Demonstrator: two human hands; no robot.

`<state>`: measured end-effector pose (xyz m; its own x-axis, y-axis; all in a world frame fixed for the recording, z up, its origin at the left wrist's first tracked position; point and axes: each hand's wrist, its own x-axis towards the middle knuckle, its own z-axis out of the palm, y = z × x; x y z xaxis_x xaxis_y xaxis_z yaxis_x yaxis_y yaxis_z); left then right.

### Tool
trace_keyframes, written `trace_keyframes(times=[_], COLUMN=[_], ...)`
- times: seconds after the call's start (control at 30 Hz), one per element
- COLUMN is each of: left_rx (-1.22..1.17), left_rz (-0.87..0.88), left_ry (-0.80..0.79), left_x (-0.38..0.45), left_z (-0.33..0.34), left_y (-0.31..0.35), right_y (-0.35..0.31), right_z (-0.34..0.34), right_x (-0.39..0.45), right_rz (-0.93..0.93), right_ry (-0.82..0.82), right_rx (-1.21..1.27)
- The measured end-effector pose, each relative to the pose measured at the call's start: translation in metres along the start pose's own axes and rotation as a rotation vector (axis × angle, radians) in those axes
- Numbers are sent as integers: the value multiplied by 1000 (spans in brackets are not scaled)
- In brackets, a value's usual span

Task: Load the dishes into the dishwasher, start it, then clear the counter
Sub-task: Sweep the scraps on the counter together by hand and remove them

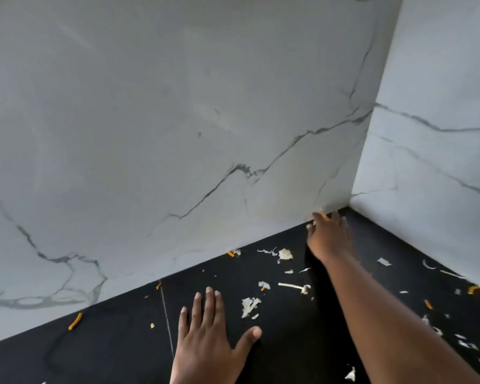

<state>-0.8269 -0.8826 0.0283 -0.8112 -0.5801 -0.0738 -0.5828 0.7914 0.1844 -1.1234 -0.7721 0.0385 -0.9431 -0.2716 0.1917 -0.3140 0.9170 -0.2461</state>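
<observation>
Desk [261, 353] clearing is the step in hand, we judge: no dishes or dishwasher in the head view, only a black top littered with food bits. Scraps are spread over the right half: white shreds [250, 306] just ahead of the left hand, a pale stalk [291, 286] beyond them, orange peels [75, 321] along the marble wall [178, 120] at left and more near the side wall at right.

Left hand [208, 339] lies flat on the desk, fingers [209, 303] straight and spread, holding nothing. Right hand [329, 234] reaches far into the back corner where the two walls meet; its fingers look extended, blurred by motion, and something orange sits at the fingertips. We cannot tell if it is pinched or only touched.

Next move likely calls for sweeping corner scraps toward the near edge, gathering them into one pile, with the left hand cupped as a catcher.
</observation>
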Motion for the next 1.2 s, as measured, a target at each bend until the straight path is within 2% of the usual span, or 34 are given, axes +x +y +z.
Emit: trace_keyframes(times=[0.1,0.17,0.27,0.33,0.5,0.63,0.77,0.9,1.07,1.2], left_rx=[-22,-23,-6,9,-40,-196,-335,-325,-163,-68], left_rz=[10,6,6,9,27,144,98,137,207,252], left_ry=[-41,-52,-45,-48,-23,10,37,28,13,-12], left_x=[-4,-4,-5,-7,-12,-28,-82,-158,-237,-281], left_z=[0,-1,-1,-1,-4,-11,-32,-42,-40,-42], left_y=[1,1,0,-1,-2,-4,-2,-8,-29,-45], right_y=[5,8,16,18,10,16,22,14,2,6], right_z=[-2,-4,-13,-27,-71,-93,-123,-136,-150,-163], right_x=[15,16,2,-18,-116,-219,-310,-364,-414,-452], right_rz=[40,26,-50,-80,-196,-242,-354,-346,-379,-401], right_ry=[-125,-148,-39,61,229,107,35,-38,14,177], right_rx=[-15,-6,44,166,406,359,259,238,290,210])
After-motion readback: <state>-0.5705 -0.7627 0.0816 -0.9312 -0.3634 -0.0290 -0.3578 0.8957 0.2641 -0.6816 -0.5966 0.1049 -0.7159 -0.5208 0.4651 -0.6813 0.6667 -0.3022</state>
